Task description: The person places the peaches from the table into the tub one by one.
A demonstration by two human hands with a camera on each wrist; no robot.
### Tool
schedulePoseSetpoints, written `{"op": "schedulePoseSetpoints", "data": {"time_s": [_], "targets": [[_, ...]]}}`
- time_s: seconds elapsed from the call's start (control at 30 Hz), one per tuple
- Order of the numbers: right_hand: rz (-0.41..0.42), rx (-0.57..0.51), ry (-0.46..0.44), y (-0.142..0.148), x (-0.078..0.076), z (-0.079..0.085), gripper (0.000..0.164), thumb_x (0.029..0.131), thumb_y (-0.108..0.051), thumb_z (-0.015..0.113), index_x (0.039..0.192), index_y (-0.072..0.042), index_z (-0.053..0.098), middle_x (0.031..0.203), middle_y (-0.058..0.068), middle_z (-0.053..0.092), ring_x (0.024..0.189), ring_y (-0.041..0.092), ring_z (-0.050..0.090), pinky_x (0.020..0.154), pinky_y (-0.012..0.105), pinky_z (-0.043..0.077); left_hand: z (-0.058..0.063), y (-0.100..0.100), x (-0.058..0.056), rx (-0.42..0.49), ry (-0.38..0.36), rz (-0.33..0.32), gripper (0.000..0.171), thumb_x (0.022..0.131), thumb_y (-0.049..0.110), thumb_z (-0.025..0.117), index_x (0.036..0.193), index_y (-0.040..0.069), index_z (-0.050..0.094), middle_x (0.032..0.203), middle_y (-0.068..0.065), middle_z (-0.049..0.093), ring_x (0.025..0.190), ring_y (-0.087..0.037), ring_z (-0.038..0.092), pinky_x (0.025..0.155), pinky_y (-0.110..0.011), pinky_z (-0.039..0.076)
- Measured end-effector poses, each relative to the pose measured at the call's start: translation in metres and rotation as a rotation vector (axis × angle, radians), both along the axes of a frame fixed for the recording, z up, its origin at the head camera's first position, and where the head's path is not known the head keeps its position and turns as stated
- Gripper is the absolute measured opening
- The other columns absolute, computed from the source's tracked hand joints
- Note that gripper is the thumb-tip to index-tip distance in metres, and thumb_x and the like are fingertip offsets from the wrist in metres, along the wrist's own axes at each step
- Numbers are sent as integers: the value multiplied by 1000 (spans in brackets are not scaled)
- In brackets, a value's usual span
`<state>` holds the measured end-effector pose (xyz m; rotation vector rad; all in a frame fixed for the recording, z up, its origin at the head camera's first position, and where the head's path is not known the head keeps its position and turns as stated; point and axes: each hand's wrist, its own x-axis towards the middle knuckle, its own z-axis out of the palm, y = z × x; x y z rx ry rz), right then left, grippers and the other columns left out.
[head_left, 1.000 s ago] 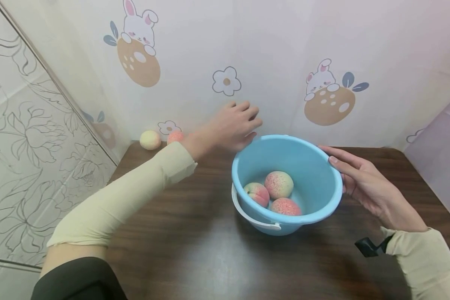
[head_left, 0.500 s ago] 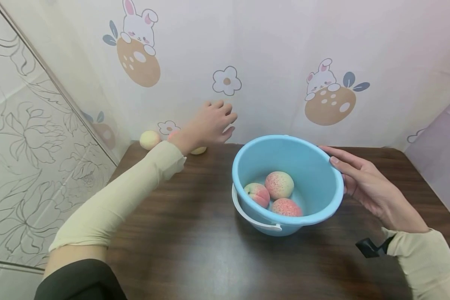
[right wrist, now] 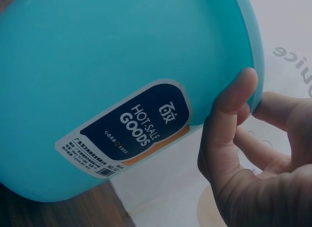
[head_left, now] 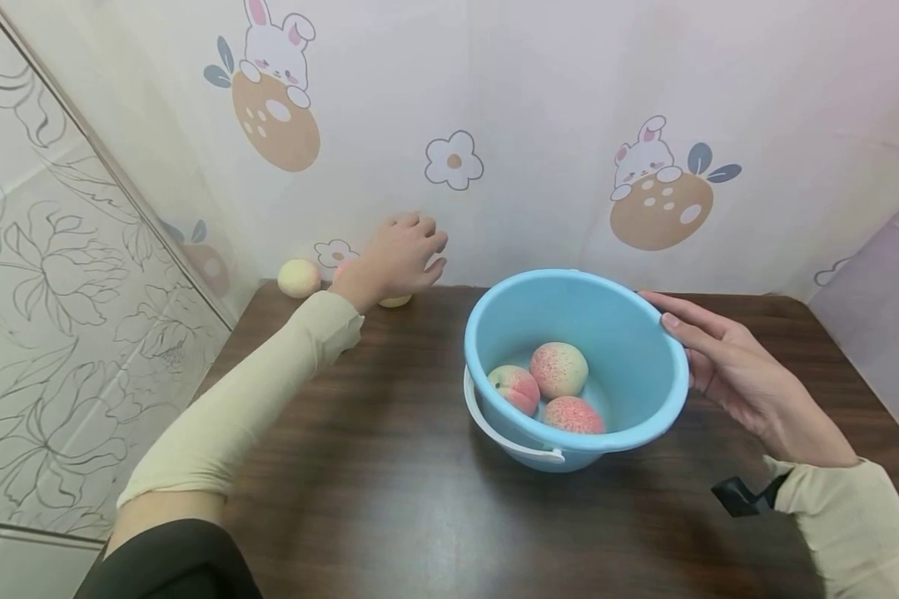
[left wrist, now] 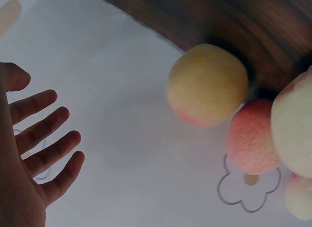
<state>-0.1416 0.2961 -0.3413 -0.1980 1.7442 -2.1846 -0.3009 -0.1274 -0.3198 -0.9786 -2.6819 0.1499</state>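
Observation:
My right hand (head_left: pixel 749 378) grips the right rim of a light blue bucket (head_left: pixel 633 358), which is tilted toward me. In the right wrist view, thumb and fingers pinch the rim beside the label (right wrist: pixel 134 124). Inside the bucket lie a spotted pale peach (head_left: pixel 558 368), a pink peach with a crease (head_left: pixel 515 389) and a red-speckled peach (head_left: pixel 573 414). My left hand (head_left: pixel 400 256) holds nothing, over the table's back edge. Its fingers spread loosely in the left wrist view, apart from a yellow peach (left wrist: pixel 207 85), a red peach (left wrist: pixel 252 136) and a large pale peach (left wrist: pixel 296 124).
A pale peach (head_left: pixel 298 279) sits at the back left corner of the dark wood table (head_left: pixel 389 466). Behind it hangs a white curtain (head_left: pixel 539 125) with rabbit prints. A panel with drawn flowers (head_left: pixel 60 291) stands at left. The bucket's white handle (head_left: pixel 520 449) hangs down in front.
My left hand has moved left, away from the bucket and over toward the back left peaches, uncovering part of the yellow one. The right hand and bucket have hardly moved.

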Motion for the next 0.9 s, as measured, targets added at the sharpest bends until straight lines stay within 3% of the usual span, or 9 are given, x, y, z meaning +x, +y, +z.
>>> {"op": "schedulePoseSetpoints", "data": {"time_s": [0.33, 0.63, 0.9], "targets": [[-5, 10, -4, 1, 1, -1, 43, 110, -8, 45, 149, -23, 58, 134, -5, 71, 104, 23, 79, 84, 42, 63, -24, -13, -18, 21, -97, 96, 38, 104, 38, 47, 125, 11, 63, 118, -11, 63, 104, -30, 55, 92, -50, 52], [-7, 27, -6, 1, 0, 0, 43, 110, -10, 46, 150, -23, 56, 135, -5, 70, 104, 23, 79, 85, 41, 63, -42, -28, -34, 19, -124, 173, 40, 104, 39, 44, 128, 11, 61, 123, -12, 62, 112, -33, 56, 96, -56, 52], [-5, 14, 7, -1, 1, 1, 43, 110, -9, 45, 149, -22, 57, 133, -4, 71, 104, 23, 79, 83, 42, 63, -55, -33, -43, 24, -143, 193, 38, 103, 37, 45, 124, 9, 61, 121, -15, 62, 116, -38, 58, 98, -57, 51]]}}
